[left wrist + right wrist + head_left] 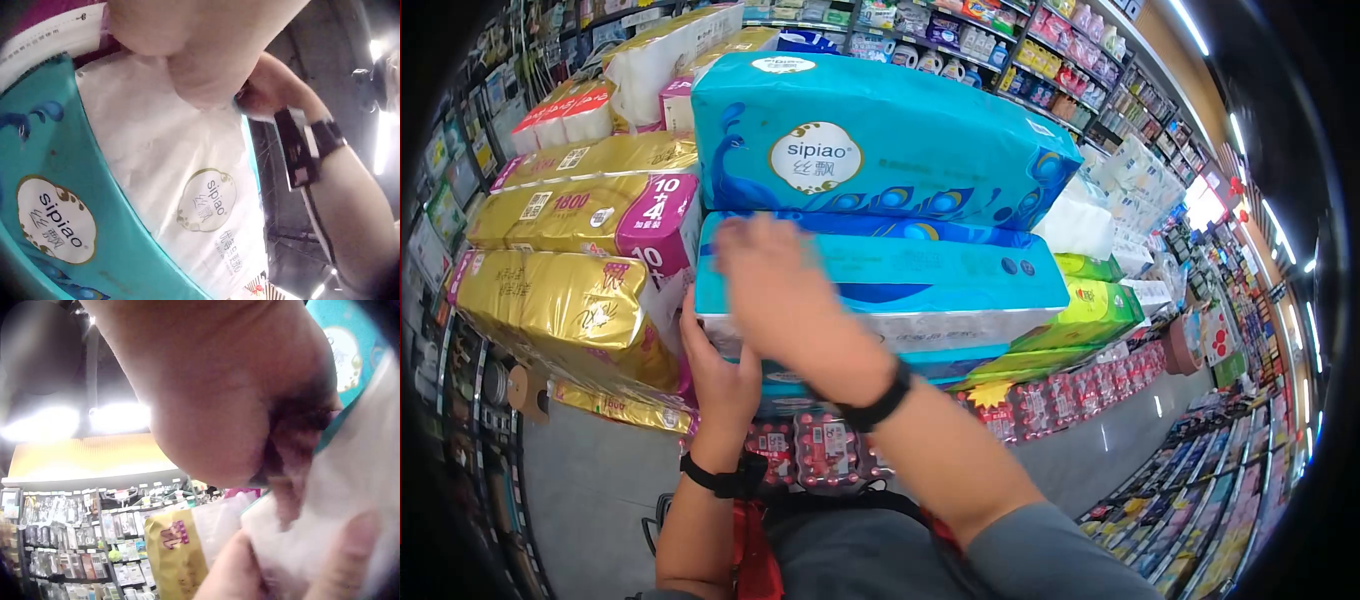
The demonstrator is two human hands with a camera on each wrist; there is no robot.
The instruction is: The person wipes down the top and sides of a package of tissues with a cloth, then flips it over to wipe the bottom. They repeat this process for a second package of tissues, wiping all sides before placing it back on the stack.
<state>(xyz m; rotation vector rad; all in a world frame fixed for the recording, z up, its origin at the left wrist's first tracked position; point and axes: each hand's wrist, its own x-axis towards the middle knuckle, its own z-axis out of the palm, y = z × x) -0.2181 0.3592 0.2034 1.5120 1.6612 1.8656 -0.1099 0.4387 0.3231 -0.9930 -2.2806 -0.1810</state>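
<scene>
A teal and white tissue pack [960,275] lies on top of more teal packs. My left hand [722,375] grips its near left corner, thumb on the white front side and fingers along the left end. Above that corner, my right hand [772,285], blurred, is over the pack's top with its fingers extended toward the far left. Behind it a second teal pack [910,125] marked "sipiao" stands higher. In the left wrist view the white side [169,144] with its oval label shows, and the palm covers part of it.
Gold tissue packs [565,210] are stacked close on the left, and green packs [1090,305] on the right. Shrink-wrapped red bottle packs [830,450] sit low in front, by the grey floor [590,500]. Stocked shelves [990,45] surround the display.
</scene>
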